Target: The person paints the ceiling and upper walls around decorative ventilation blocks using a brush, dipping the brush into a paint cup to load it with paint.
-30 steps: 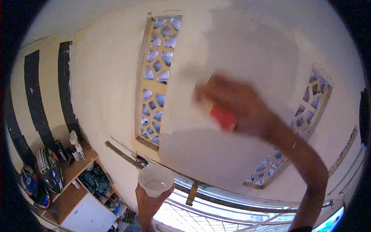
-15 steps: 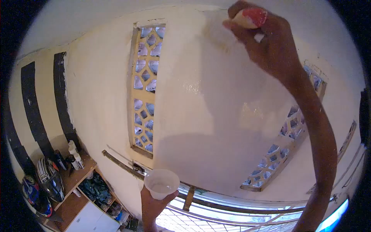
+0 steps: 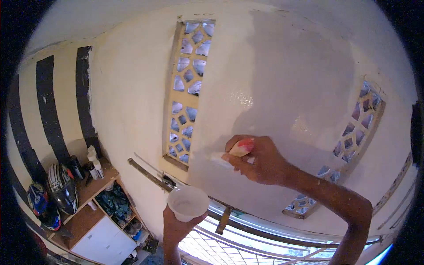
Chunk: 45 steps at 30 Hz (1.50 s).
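The right hand [image 3: 263, 164] has its fingers [image 3: 232, 142] closed around a short red-and-cream handle [image 3: 243, 147], held close to the cream wall [image 3: 221, 128]. The handle's far end is hard to make out against a pale patch there. The left hand [image 3: 180, 226], lower down, has its fingers [image 3: 201, 218] wrapped around the lower part of a white, translucent round bowl [image 3: 188, 204], its open mouth facing the camera. The bowl is below and to the left of the handle, apart from it.

Above the bowl, a tall cream openwork panel [image 3: 179, 96] is set in the wall; a second openwork panel [image 3: 357, 121] slants beyond the right forearm. Wet-looking shiny spots show on the wall between them. Beneath, a long dark rail [image 3: 265, 237] crosses over a bright window with a white grille [image 3: 212, 244].

At the left, a brown wooden shelf unit [image 3: 105, 177] carries a black-and-white helmet [image 3: 62, 187], a blue-and-red helmet [image 3: 38, 198] and white bottles [image 3: 94, 161], beside black vertical stripes [image 3: 47, 97].
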### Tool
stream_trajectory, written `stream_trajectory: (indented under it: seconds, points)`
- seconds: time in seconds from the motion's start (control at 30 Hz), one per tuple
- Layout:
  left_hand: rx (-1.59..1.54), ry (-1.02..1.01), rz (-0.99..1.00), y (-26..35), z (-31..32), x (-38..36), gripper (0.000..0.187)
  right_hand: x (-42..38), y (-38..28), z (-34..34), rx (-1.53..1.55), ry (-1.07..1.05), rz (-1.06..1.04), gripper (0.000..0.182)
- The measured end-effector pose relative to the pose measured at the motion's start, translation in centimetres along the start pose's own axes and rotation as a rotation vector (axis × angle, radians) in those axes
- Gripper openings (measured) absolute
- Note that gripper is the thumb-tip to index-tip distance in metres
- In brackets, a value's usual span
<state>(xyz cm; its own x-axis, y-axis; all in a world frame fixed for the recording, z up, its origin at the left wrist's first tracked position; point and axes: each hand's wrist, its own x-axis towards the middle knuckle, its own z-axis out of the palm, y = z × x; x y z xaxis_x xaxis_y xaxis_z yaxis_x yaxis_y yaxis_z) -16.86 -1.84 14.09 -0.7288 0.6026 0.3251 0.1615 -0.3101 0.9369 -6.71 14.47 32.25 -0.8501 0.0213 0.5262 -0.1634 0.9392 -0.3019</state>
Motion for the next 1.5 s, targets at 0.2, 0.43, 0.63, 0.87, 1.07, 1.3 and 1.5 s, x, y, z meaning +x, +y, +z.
stream_trajectory:
  seconds: [0.2,0.43,0.63,0.87,1.07,1.3,1.5]
  points:
    - [0.021,-0.021,-0.008,-1.0,-0.2,0.2,0.06,3.0,-1.6,-1.3,0.019,0.022,0.363,0.018]
    - [0.037,-0.011,-0.027,-0.3,0.2,-0.1,0.06,7.6,-5.8,-8.3,-0.659,0.475,-0.274,0.015]
    - [0.092,0.007,0.028,-0.1,-0.5,-0.9,0.061,6.0,-4.8,-6.8,-1.312,0.267,-0.627,0.033]
    - [0.098,-0.083,-0.016,-1.3,-4.3,-2.4,0.065,-1.0,0.1,4.9,-0.183,-0.225,-0.285,0.031]
    - [0.216,-0.036,-0.216,-2.7,-7.2,-4.8,0.06,-3.3,3.2,11.8,-0.042,-0.33,0.171,0.019]
    - [0.183,0.004,-0.162,-2.7,-6.1,-4.3,0.054,2.2,0.9,5.9,-0.31,0.004,-0.017,0.025]
    - [0.097,-0.076,-0.091,-4.6,-5.5,-5.0,0.056,8.6,-4.5,-4.9,-1.0,0.412,-0.541,0.009]
